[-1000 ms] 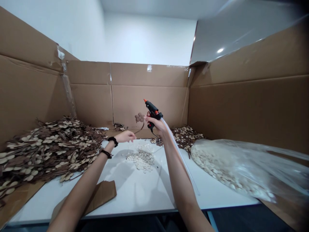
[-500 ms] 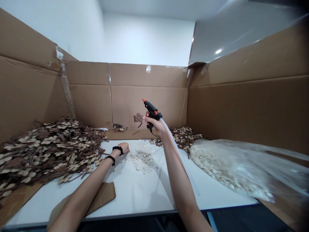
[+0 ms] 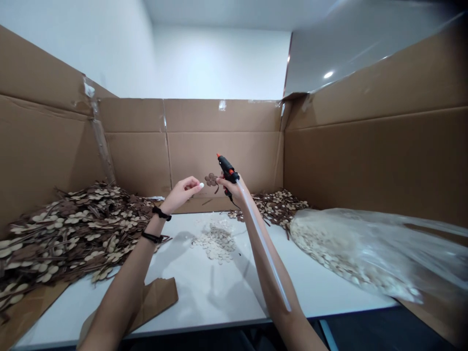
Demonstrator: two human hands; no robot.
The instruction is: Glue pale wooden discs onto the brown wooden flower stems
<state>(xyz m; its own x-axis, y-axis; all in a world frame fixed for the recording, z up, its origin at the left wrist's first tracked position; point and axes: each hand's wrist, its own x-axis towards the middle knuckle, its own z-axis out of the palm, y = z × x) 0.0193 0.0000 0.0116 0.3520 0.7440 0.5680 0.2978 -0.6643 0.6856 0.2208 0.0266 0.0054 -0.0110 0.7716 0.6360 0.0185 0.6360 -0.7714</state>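
Observation:
My right hand [image 3: 234, 187] grips a black glue gun [image 3: 227, 168] with an orange tip pointing up and to the left; a long clear glue stick [image 3: 268, 253] trails from its back along my forearm. Between that hand's thumb and finger is also a brown flower-shaped piece [image 3: 211, 180] with a thin stem. Just left of the flower, my left hand [image 3: 183, 191] pinches a small white disc [image 3: 201, 185], held apart from the flower. Below both hands, a loose heap of white discs [image 3: 215, 242] lies on the white table [image 3: 204, 297].
A large pile of brown and cream flower pieces [image 3: 76, 229] covers the left side. A smaller pile [image 3: 280, 204] lies back right, beside a clear plastic bag [image 3: 347, 243] of white discs. Cardboard walls [image 3: 226, 151] surround the table. A cardboard scrap [image 3: 157, 300] lies at the front left.
My left hand has risen from beside the disc heap to near the flower, now with a white disc in its fingertips. My right hand keeps the glue gun and flower in nearly the same place.

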